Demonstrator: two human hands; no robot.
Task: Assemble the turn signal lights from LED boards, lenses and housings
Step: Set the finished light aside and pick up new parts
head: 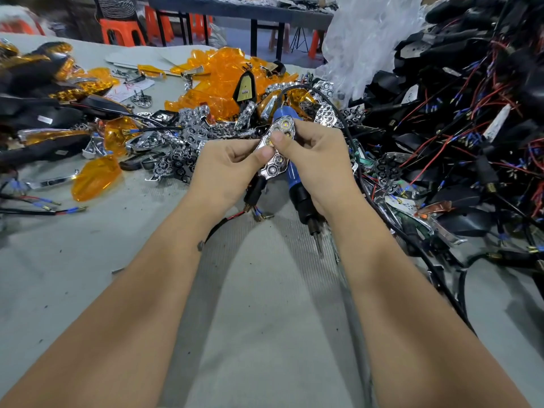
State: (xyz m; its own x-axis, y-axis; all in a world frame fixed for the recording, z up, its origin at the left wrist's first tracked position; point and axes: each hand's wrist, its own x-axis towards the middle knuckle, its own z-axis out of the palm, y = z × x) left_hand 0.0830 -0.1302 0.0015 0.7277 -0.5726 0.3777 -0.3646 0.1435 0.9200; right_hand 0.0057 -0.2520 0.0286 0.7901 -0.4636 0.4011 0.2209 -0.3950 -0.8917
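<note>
Both my hands pinch the chrome reflector (275, 150) between them, left hand (226, 169) steadying its lower end, right hand (313, 156) also gripping the blue screwdriver (297, 184) beneath, probably to seat it before screwing.

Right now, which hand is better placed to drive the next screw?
Probably the right hand: the blue screwdriver already lies in its palm. The left hand only pinches the chrome reflector.

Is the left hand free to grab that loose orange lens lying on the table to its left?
Probably not yet: the left hand is pinching the chrome reflector. The path to the orange lens looks open.
</note>
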